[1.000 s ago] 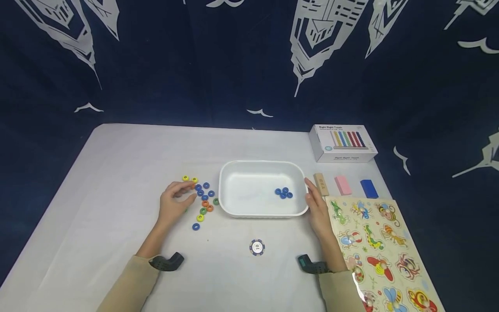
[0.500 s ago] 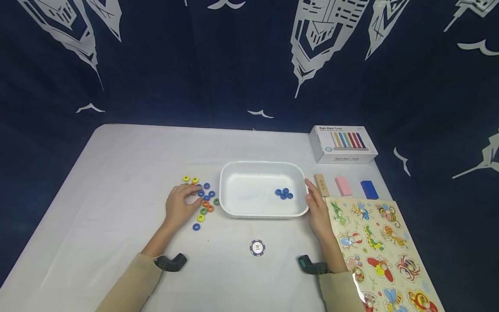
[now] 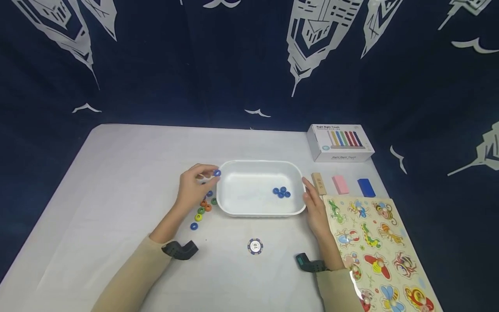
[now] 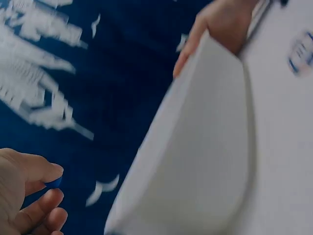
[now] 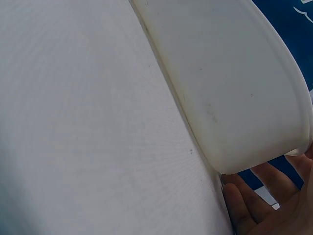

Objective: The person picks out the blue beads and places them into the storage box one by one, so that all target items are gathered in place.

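My left hand (image 3: 191, 188) pinches a blue ring-shaped bead (image 3: 217, 173) between thumb and fingers, raised by the left rim of a white plastic tray (image 3: 245, 184). In the left wrist view the bead (image 4: 54, 183) peeks out between the fingertips. Beneath and beside that hand lie loose beads in blue, orange, green and yellow, among them a yellow bead (image 3: 198, 217); the hand hides some of them. Several blue beads (image 3: 281, 195) sit together in the tray's right half. My right hand (image 3: 317, 212) rests with extended fingers against the tray's right end.
A poker chip (image 3: 255, 246) lies in front of the tray. To the right are a wooden block (image 3: 319, 183), a pink block (image 3: 340, 184), a blue block (image 3: 366, 187) and an insect-picture board (image 3: 370, 236). A white box (image 3: 341, 143) stands at the back right.
My left hand has picked a blue bead from the loose group and moved up and right to the tray's left rim. The right hand stays at the tray's end.
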`<action>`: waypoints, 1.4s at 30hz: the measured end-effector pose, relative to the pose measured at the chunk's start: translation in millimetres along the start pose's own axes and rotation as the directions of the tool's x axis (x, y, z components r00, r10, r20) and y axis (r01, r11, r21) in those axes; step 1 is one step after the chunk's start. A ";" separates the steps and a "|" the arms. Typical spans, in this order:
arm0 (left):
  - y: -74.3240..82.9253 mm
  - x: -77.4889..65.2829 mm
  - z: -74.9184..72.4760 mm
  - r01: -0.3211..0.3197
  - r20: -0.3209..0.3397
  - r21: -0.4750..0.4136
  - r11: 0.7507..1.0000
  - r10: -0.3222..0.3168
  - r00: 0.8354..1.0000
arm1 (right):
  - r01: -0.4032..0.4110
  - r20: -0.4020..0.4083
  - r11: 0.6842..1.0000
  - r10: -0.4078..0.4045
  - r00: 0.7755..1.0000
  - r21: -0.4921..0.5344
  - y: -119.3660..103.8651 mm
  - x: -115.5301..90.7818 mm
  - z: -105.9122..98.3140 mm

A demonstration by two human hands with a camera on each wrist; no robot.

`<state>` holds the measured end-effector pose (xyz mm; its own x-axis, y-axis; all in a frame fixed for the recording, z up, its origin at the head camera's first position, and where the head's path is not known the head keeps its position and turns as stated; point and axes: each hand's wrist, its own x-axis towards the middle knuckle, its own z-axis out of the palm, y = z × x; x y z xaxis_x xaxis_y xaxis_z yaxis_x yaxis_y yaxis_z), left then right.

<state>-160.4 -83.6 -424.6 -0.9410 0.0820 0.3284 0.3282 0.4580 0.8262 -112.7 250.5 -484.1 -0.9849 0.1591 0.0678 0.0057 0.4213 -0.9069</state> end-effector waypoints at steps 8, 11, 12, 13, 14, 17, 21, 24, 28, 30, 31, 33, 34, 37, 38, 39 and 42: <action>37.0 38.5 78.6 0.051 0.244 -0.080 0.996 -0.030 0.969 | 0.003 0.005 1.000 -0.003 1.000 0.017 0.4 1.5 2.0; 30.1 47.7 107.1 0.091 0.296 -0.013 0.996 -0.084 0.952 | -0.002 0.002 1.000 0.002 1.000 0.021 1.3 1.6 1.3; 27.4 49.9 114.7 0.095 0.309 0.017 0.995 -0.096 0.946 | -0.002 0.002 1.000 0.002 1.000 0.022 1.4 1.4 1.0; 24.7 51.5 121.6 0.098 0.323 0.049 0.994 -0.109 0.940 | -0.004 0.001 1.000 0.004 1.000 0.020 1.3 1.3 0.5; 21.5 52.7 128.0 0.100 0.337 0.085 0.991 -0.123 0.933 | -0.004 0.001 1.000 0.004 1.000 0.017 1.2 1.1 0.0; 14.9 53.9 142.5 0.097 0.376 0.171 0.981 -0.156 0.913 | -0.003 0.003 1.000 0.003 1.000 0.004 0.8 0.5 -2.0; 13.7 52.4 152.9 0.071 0.431 0.236 0.969 -0.170 0.886 | -0.004 -0.001 1.000 0.004 1.000 -0.008 -0.4 -0.6 -4.4; 16.7 51.0 155.6 0.046 0.466 0.252 0.967 -0.163 0.870 | -0.007 -0.004 1.000 0.007 1.000 -0.016 -1.9 -0.9 -5.1; 20.9 50.1 154.9 0.036 0.514 0.250 0.968 -0.164 0.842 | -0.010 -0.004 1.000 0.010 1.000 -0.019 -2.9 -0.5 -4.8; 23.2 49.6 152.8 0.035 0.538 0.248 0.968 -0.167 0.826 | -0.002 -0.002 1.000 0.002 1.000 -0.006 -2.7 -0.3 -4.4; 24.3 49.1 151.1 0.026 0.547 0.252 0.967 -0.165 0.821 | 0.001 -0.001 1.000 -0.001 1.000 0.000 -2.5 -0.2 -4.2; 28.2 47.3 145.4 -0.011 0.550 0.256 0.967 -0.136 0.824 | 0.012 0.001 1.000 -0.012 1.000 0.022 -2.4 0.0 -3.6; 31.4 46.0 141.1 -0.034 0.544 0.254 0.967 -0.114 0.832 | 0.014 0.004 0.999 -0.014 1.000 0.028 -2.4 -0.1 -3.3; 42.3 38.6 122.7 -0.118 0.474 0.217 0.969 0.001 0.881 | 0.005 0.009 0.999 -0.005 1.000 0.033 -2.9 -0.5 -2.3; 45.9 34.9 114.8 -0.139 0.434 0.185 0.973 0.045 0.900 | 0.003 0.010 0.999 -0.003 1.000 0.034 -2.8 -0.5 -2.0; 48.6 30.5 106.0 -0.156 0.386 0.143 0.977 0.090 0.918 | -0.003 0.013 1.000 0.002 1.000 0.029 -2.8 -0.6 -1.9; 48.9 13.7 75.9 -0.188 0.220 0.011 0.982 0.181 0.959 | -0.019 0.020 1.000 0.019 1.000 0.022 -11.1 -3.6 -2.5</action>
<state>-163.5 7.2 -414.5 -0.8606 0.3560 0.3641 0.4986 0.4440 0.7445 -108.8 247.5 -473.2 -0.9879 0.1494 0.0423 0.0210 0.3987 -0.9168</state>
